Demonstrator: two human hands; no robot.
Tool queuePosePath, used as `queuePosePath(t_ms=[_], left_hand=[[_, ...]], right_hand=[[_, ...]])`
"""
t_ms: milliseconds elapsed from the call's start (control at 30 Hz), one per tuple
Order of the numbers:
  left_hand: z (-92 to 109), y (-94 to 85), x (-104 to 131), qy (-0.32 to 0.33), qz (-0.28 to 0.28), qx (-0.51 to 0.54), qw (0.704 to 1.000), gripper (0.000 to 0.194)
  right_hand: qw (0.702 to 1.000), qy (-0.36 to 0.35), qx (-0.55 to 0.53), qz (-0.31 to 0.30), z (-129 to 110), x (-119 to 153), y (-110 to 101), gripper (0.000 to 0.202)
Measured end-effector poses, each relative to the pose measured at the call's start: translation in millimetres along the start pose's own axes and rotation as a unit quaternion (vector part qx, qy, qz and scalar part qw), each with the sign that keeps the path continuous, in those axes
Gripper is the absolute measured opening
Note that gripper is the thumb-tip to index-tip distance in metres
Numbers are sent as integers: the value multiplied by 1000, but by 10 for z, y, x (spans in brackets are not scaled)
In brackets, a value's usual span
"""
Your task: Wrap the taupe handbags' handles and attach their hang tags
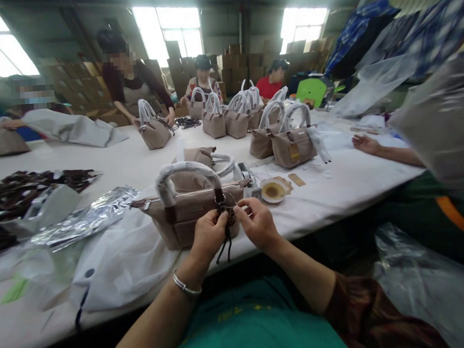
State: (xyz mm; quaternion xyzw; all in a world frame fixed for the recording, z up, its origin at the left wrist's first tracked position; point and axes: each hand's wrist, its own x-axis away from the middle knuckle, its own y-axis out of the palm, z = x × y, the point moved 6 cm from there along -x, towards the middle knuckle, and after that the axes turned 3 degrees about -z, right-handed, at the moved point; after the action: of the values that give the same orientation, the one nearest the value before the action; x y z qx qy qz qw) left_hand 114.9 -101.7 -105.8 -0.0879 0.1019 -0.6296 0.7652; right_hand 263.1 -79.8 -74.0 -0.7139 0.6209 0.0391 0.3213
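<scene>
A beige handbag [176,228] stands upright at the table's front edge, its handle [186,168] wrapped in white material. My left hand [210,231] is closed in a pinch at the bag's right front, on a dark corded charm [229,246] whose cord ends hang down. To its right, my right hand [258,224] pinches a thin looped string [232,198] beside the ring at the handle's base. The fingers partly cover the charm, so its exact shape is hidden. Another beige bag [195,158] is directly behind.
Several wrapped-handle bags [293,146] stand farther back. A small dish [273,190] and tags [296,179] lie to the right. White bagging [123,266], foil [95,215] and brown straps [30,188] lie left. A co-worker's hand [367,144] rests at right; other people work across the table.
</scene>
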Motion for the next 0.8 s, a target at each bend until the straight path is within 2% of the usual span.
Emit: queuePosePath(t_ms=[67,133,200,300,400,500,567,667,800], left_hand=[[-50,18,7,-22,-12,39,999,34],[-75,12,22,-47,-22,96,994,33],[-88,-4,45,-87,-43,184,978,33],[-90,-13,86,-158,-95,307,934,34],[-73,-9,101,-178,-137,359,906,28],[-104,3,109,-191,-147,352,904,27],[-125,-13,115,-198,-142,325,914,33],[-103,-56,113,-191,-149,265,933,44],[-63,-62,84,-175,-156,193,953,54]], right_hand=[[999,32,4,-9,41,-162,-4,24],[1000,7,-3,-24,35,-300,18,19],[999,-12,-29,-10,67,-362,14,20],[998,-12,-51,19,190,-274,47,18],[997,17,-78,9,321,-39,215,15],[991,56,-119,-8,391,179,406,13],[992,44,-115,-23,362,248,478,16],[992,21,-104,-65,299,247,509,18],[981,68,-157,-88,304,186,478,18]])
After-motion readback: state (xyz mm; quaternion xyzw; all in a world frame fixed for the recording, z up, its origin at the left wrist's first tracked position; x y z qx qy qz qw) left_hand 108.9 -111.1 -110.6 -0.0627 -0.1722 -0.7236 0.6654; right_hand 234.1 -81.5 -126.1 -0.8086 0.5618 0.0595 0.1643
